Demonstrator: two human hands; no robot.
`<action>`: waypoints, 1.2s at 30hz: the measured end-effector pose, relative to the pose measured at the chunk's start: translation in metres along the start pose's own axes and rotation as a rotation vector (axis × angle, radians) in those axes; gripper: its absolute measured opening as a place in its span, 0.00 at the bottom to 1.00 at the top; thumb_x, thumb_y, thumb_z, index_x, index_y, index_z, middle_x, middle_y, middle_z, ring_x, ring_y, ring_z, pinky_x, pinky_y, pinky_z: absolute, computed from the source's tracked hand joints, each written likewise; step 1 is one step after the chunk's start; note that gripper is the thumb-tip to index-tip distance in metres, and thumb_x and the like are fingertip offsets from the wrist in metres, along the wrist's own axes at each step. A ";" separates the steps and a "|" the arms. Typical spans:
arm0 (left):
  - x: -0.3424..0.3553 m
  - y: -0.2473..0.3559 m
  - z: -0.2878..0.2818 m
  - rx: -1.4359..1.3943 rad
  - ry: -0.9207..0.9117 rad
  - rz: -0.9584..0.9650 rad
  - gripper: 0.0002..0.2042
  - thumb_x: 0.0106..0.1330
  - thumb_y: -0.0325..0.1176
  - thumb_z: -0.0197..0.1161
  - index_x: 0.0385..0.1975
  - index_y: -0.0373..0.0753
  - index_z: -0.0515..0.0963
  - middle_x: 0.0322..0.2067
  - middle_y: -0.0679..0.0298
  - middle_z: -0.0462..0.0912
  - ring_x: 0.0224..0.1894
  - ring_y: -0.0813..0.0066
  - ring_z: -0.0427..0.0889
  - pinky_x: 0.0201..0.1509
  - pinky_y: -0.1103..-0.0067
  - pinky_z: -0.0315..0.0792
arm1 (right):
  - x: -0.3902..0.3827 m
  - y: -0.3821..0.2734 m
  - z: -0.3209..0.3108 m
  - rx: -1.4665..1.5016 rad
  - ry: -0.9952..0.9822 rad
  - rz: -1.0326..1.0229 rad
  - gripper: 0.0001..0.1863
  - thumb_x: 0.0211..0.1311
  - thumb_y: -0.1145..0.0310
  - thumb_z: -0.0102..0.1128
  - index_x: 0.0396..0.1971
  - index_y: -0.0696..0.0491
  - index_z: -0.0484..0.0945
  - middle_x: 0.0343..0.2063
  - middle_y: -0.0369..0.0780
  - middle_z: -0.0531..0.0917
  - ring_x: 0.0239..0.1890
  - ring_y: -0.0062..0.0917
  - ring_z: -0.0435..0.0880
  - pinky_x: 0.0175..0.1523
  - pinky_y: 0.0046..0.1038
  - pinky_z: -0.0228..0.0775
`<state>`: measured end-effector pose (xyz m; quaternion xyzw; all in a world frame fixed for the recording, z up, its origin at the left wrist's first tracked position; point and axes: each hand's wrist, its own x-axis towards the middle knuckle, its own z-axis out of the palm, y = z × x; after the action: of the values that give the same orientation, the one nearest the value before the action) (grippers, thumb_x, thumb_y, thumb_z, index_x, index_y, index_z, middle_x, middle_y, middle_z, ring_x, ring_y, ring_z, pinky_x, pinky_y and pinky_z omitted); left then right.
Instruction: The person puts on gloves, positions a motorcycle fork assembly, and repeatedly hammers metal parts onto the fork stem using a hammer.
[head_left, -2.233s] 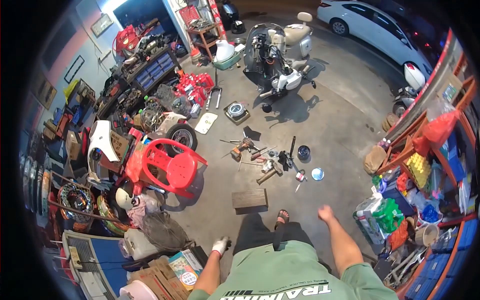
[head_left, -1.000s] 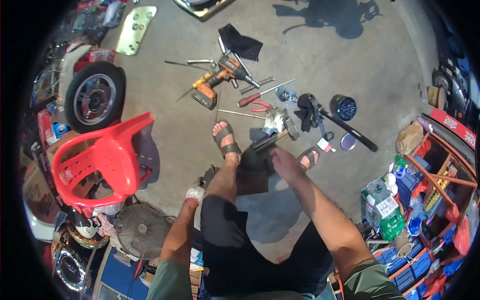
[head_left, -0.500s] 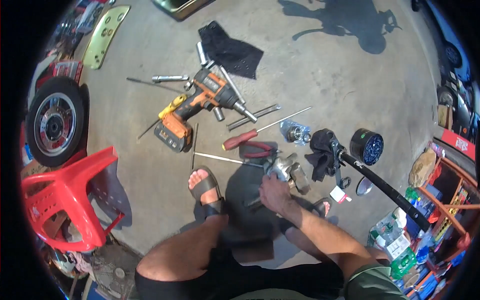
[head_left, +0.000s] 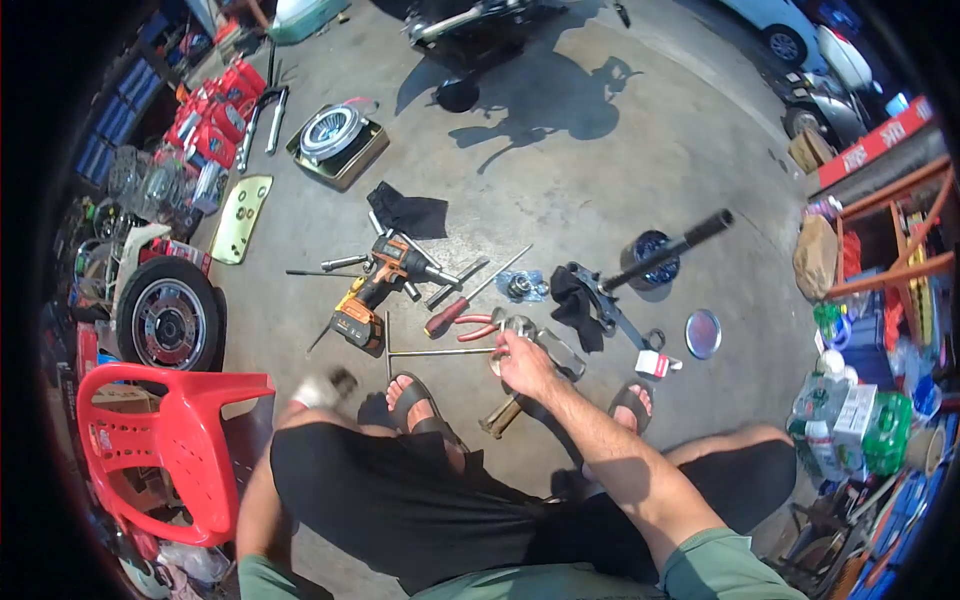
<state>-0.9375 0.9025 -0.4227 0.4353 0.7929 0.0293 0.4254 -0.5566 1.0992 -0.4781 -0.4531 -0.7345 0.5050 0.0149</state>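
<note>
My right hand (head_left: 525, 366) reaches down between my feet, its fingers closed at a silvery metal part (head_left: 517, 326). Beside and partly beneath that hand lies a hammer, its blocky head (head_left: 562, 355) to the right and its handle end (head_left: 499, 418) nearer me. My left hand (head_left: 318, 390) is low at the left by my knee, smeared by motion. A pale and dark blur covers it, so its fingers and anything in them cannot be made out. Red-handled pliers (head_left: 478, 326), a T-handle wrench (head_left: 440, 352) and a red screwdriver (head_left: 447, 318) lie just beyond my right hand.
An orange cordless impact wrench (head_left: 385, 275) lies among sockets and bars. To the right are a black cloth (head_left: 574, 305), a tub (head_left: 652, 262) with a black bar across it, and a round lid (head_left: 703, 334). A red plastic chair (head_left: 185, 440) and a wheel (head_left: 168, 315) stand left.
My view has tilted up and shifted, showing more floor beyond. My left arm and blurred hand have come into view at the left. My right hand stays at the silvery metal part.
</note>
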 end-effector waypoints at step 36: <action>0.077 0.285 0.235 0.280 -0.033 0.470 0.21 0.75 0.44 0.44 0.48 0.33 0.79 0.46 0.41 0.84 0.50 0.43 0.83 0.54 0.58 0.75 | -0.085 0.037 -0.062 0.094 0.725 -0.235 0.12 0.54 0.81 0.57 0.40 0.57 0.76 0.39 0.48 0.75 0.45 0.44 0.79 0.49 0.40 0.73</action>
<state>-0.6037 1.0579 -0.5031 0.6625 0.6593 0.0102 0.3554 -0.4527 1.0891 -0.4388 -0.5140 -0.7045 0.3398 0.3522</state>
